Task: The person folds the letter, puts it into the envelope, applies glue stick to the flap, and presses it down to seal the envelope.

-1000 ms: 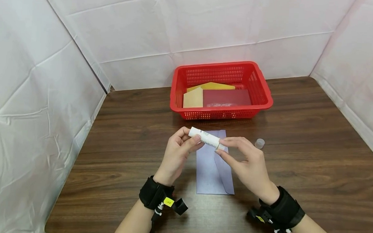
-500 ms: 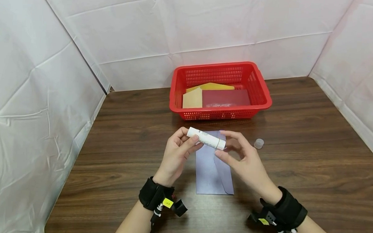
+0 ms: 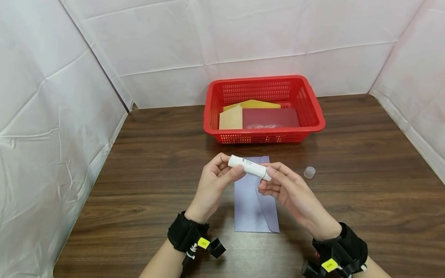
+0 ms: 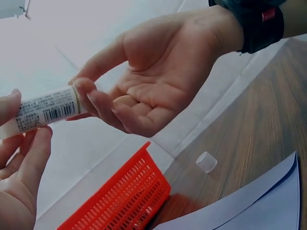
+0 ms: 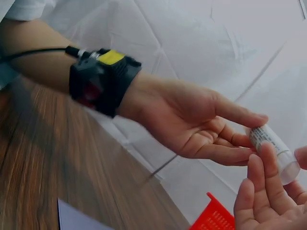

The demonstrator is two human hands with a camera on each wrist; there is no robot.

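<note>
A white glue stick (image 3: 251, 168) with printed text and a barcode is held above the table, slightly tilted. My left hand (image 3: 213, 187) pinches its left end between thumb and fingers. At the other end, my right hand (image 3: 297, 199) has its thumb on top and fingers beneath, pinching the tube. The right wrist view shows a translucent rim (image 5: 290, 171) at the end near the right hand. Beneath both hands lies a lavender envelope (image 3: 251, 213), its flap side up. A small translucent cap (image 3: 309, 172) sits on the table to the right.
A red basket (image 3: 263, 138) stands at the back of the wooden table (image 3: 151, 173). Inside it are a yellow envelope (image 3: 258, 104), a cream envelope (image 3: 231, 119) and a dark red one (image 3: 271, 117). White cloth walls (image 3: 167, 43) border the back and sides.
My right hand loosened from the tube's end, its fingers spreading, then turned and took hold of it again with the thumb on top. My left hand kept its grip.
</note>
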